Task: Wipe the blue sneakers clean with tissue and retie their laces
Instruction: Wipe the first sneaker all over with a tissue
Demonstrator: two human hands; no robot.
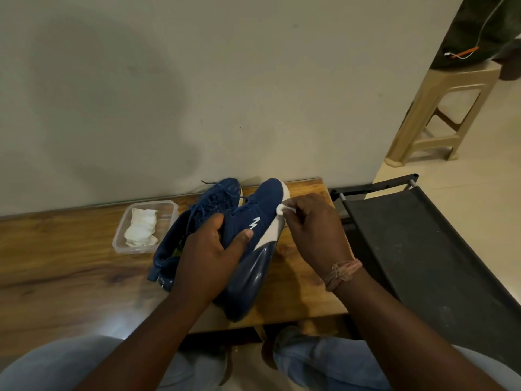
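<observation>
Two blue sneakers lie on a wooden table [56, 249] against the wall. My left hand [211, 252] grips the right sneaker [262, 204] around its middle and holds it tilted on its side, white sole facing right. My right hand [313, 227] pinches a small white tissue [283, 208] against the white sole edge near the toe. The left sneaker [194, 221] rests behind it with its dark laces loose, partly hidden by my left hand.
A clear plastic container [124, 221] holding folded white tissues sits left of the shoes. A black fabric rack [417, 249] stands right of the table. A beige plastic stool [439, 108] stands at the far right. My knees in light trousers are below the table edge.
</observation>
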